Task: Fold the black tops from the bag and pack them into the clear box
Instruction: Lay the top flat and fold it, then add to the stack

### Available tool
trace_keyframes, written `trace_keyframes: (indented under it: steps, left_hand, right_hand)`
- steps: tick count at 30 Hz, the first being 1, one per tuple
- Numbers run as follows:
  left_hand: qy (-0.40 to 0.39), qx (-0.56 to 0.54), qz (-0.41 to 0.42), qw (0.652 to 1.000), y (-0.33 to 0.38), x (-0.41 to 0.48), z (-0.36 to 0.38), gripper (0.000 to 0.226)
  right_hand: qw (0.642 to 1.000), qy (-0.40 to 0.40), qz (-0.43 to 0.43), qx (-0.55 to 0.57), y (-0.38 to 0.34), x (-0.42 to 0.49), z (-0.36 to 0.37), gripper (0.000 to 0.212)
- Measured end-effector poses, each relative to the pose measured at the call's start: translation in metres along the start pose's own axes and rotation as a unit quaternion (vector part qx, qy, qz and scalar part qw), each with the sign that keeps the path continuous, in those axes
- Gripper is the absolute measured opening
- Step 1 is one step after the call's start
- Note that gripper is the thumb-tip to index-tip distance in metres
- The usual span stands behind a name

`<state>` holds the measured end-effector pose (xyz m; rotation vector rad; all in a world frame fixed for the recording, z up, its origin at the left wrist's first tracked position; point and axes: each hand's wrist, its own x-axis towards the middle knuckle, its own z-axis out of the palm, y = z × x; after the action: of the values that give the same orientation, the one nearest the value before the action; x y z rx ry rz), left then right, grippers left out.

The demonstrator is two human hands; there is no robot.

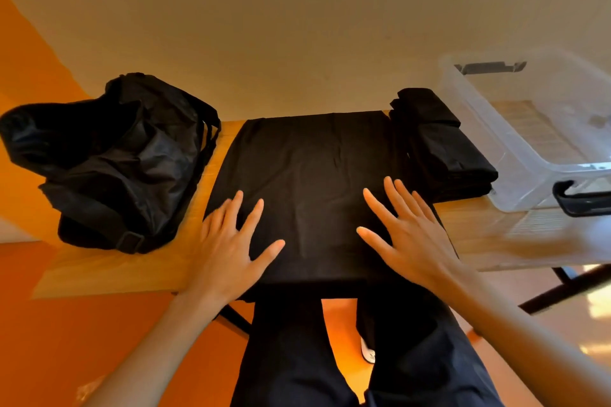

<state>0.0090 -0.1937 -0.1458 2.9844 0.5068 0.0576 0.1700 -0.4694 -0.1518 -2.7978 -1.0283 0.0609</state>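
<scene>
A black top [307,172] lies spread flat across the middle of the wooden table [125,268], its near edge at the table's front. My left hand [231,241] lies flat on its near left part, fingers straight and spread. My right hand [406,228] presses flat on its near right part, fingers spread too. A stack of folded black tops [439,149] sits just right of the spread top. The black bag [109,162] slumps open on the table's left end. The clear box [515,129] stands at the right end with no black tops seen inside.
The clear box has black clip handles [578,201] on its near end. A pale wall rises behind the table, and the floor is orange. My dark trousers and the table's black legs [562,291] show below the front edge.
</scene>
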Motion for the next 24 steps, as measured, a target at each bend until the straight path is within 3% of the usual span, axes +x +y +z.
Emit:
trace_keyframes:
  steps: [5,12,15,19,22,24]
  left_hand:
    - [-0.043,0.060,0.005,0.997,0.004,0.030,0.014,0.103]
    - [-0.030,0.054,0.005,0.998,0.001,0.004,0.016,0.098]
    - [0.014,0.041,-0.001,0.999,-0.004,-0.011,0.019,0.088]
    - [0.060,0.052,0.021,0.997,-0.006,-0.036,0.029,0.083]
    - [0.169,-0.014,0.016,0.985,-0.009,-0.047,0.031,0.074]
    - [0.260,-0.071,-0.034,0.962,-0.014,-0.059,0.032,0.068]
  right_hand:
    - [0.999,-0.028,0.034,-0.030,-0.012,0.042,0.012,0.087]
    - [0.999,-0.011,0.035,-0.032,-0.003,0.013,0.016,0.082]
    - [1.000,0.006,0.030,0.004,0.001,-0.016,0.013,0.076]
    - [0.996,0.082,0.013,-0.017,0.008,-0.061,0.029,0.070]
    - [0.984,0.169,0.024,0.060,0.014,-0.081,0.038,0.063]
    - [0.948,0.277,0.077,0.137,0.019,-0.097,0.041,0.055]
